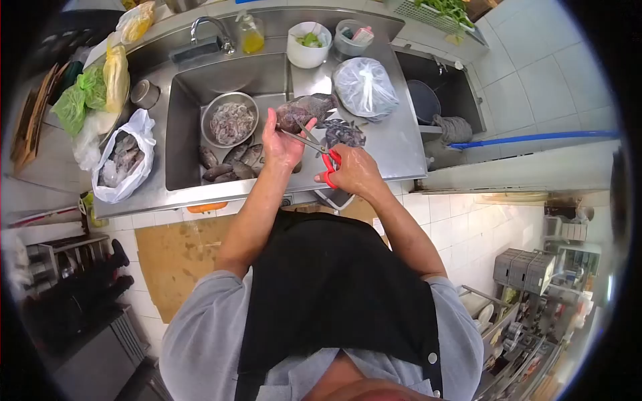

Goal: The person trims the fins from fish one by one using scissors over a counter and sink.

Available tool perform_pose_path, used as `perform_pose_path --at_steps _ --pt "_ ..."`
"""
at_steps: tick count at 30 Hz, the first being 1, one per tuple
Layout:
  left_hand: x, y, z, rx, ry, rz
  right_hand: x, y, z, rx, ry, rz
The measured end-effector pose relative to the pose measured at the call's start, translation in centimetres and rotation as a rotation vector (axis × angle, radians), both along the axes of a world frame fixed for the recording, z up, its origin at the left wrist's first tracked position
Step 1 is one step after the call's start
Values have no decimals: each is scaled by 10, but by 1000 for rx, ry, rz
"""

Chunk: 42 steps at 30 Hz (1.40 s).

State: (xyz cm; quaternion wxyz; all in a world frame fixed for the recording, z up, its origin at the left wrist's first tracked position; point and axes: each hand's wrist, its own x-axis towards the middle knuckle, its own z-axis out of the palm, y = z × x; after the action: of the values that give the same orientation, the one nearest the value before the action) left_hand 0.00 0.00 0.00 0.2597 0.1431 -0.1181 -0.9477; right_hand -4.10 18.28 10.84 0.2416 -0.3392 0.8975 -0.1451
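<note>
Over the right edge of the sink, my left hand (284, 146) holds a dark fish (304, 111), its tail pointing right. Red-handled scissors (330, 160) are gripped in my right hand (359, 172), with their blades parted at the fish's underside. Dark fish scraps (344, 134) lie on the steel counter just beyond my right hand. A metal bowl (230, 119) of pale, wet pieces stands in the sink (190, 87). Several whole fish (242, 170) lie in the sink below the bowl, partly hidden by my left forearm.
A tied clear bag (366, 87) and a white container (309, 45) stand on the counter (401, 150). The faucet (212, 37) and a soap bottle (251, 35) are behind the sink. An open white bag (125, 157) sits at its left, near a can (145, 94).
</note>
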Motion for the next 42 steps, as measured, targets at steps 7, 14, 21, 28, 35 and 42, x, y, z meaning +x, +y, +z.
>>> perform_pose_path --at_steps 7,14,21,28,35,42 --pt "-25 49 16 69 -90 -15 -18 27 -18 -133 42 -114" --pt "-32 59 14 -95 -91 -60 -34 32 -33 -179 14 -125" --pt "-26 52 27 -179 -79 -93 -44 16 -44 -249 26 -115" --pt "-15 72 -6 -261 -200 -248 -49 20 -64 -297 2 -159" --pt "-7 94 -48 -285 -291 -199 -41 53 -106 -264 32 -167" --pt "1 89 -60 -247 -273 -282 -37 71 -122 -286 46 -96"
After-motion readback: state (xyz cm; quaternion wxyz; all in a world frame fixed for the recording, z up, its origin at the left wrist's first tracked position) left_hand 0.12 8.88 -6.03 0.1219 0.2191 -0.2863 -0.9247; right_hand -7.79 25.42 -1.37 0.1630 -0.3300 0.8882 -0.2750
